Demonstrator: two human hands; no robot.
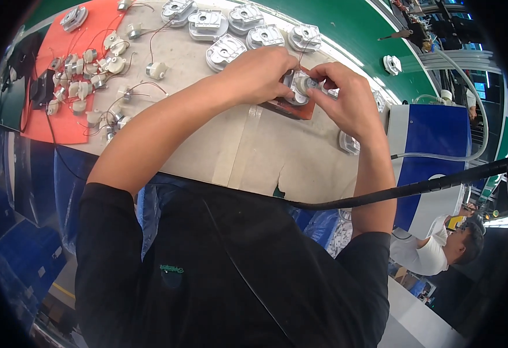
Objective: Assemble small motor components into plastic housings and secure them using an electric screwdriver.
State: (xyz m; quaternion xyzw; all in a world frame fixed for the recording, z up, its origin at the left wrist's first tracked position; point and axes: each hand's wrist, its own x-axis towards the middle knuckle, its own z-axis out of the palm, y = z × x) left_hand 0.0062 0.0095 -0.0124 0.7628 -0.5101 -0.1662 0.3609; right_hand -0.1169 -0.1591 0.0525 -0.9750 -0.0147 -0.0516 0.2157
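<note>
My left hand point(258, 74) and my right hand point(346, 95) meet over a small grey-white motor housing point(300, 88) that sits on a red-brown block point(299, 110) on the cardboard-covered bench point(219, 133). Both hands pinch the part from either side, fingers closed around it. A thin wire runs up from the part toward the far row of housings. My fingers hide most of the part.
A row of several grey housings point(226, 51) lies along the far edge. Small wired motors point(85, 87) are scattered on an orange mat point(51, 116) at left. A blue-and-white box point(434, 133), a black hose point(416, 188) and a white tube stand at right. Another person point(439, 249) sits lower right.
</note>
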